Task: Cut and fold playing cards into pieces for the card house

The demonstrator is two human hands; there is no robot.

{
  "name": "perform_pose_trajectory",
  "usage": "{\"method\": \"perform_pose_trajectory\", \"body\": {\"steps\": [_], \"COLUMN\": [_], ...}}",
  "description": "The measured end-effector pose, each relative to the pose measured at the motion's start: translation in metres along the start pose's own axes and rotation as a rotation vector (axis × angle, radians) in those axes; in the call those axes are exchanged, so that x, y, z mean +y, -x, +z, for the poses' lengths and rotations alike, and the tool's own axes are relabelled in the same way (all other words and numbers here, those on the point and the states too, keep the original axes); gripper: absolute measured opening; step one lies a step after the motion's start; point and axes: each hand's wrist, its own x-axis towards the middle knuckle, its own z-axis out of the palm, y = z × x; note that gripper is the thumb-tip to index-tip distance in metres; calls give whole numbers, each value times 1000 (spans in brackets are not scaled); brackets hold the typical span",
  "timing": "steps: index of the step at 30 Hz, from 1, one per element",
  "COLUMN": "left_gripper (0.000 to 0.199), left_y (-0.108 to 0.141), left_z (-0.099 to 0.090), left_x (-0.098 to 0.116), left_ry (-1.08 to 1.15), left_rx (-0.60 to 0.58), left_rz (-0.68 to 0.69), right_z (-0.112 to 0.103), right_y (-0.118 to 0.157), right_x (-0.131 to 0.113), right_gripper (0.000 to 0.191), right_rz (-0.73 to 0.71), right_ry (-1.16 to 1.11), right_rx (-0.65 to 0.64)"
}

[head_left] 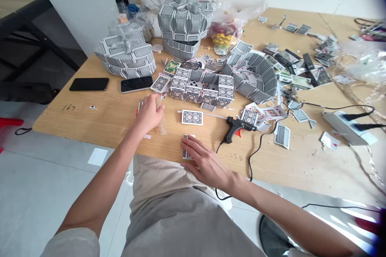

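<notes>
My left hand is closed at the upper end of a translucent flat strip, which looks like a ruler; part of a card lies under that hand. Near the table's front edge my right hand lies with fingers stretched over a patterned playing card, covering most of it. Between the hands and farther back, another playing card lies back side up. A black hot glue gun with an orange trigger rests to the right. Behind stands a rectangular box built of folded cards.
Two phones lie at left. Card-built baskets stand at the back, with an open round one right of the box. Loose cards and scraps are strewn at right, near a power strip. The glue gun's cord crosses the front edge.
</notes>
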Motion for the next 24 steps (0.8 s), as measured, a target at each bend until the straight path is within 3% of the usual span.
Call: {"method": "perform_pose_trajectory", "body": {"steps": [3, 8, 12, 16, 20, 22, 24], "left_gripper": [43, 42, 60, 48, 27, 23, 21], "left_y": [9, 29, 39, 42, 54, 71, 95], "left_z": [-9, -28, -32, -37, -53, -62, -66], "left_x": [-1, -5, -13, -19, -24, -25, -25], "left_ry": [-38, -363, -427, -369, -276, -130, 153], "left_rx": [74, 252, 176, 22, 46, 77, 19], "left_rz": [39, -37, -197, -284, -259, -271, -289], "right_z": [-2, -1, -3, -7, -6, -5, -3], "right_y": [-3, -10, -15, -21, -23, -23, -23], "right_x": [0, 6, 13, 16, 18, 19, 20], "right_gripper": [41, 37, 49, 54, 57, 62, 60], "right_rz": [25, -44, -116, -121, -143, -143, -142], "right_ry": [4, 60, 93, 46, -62, -106, -133], "right_rx": [-27, -31, -39, -54, -77, -88, -83]}}
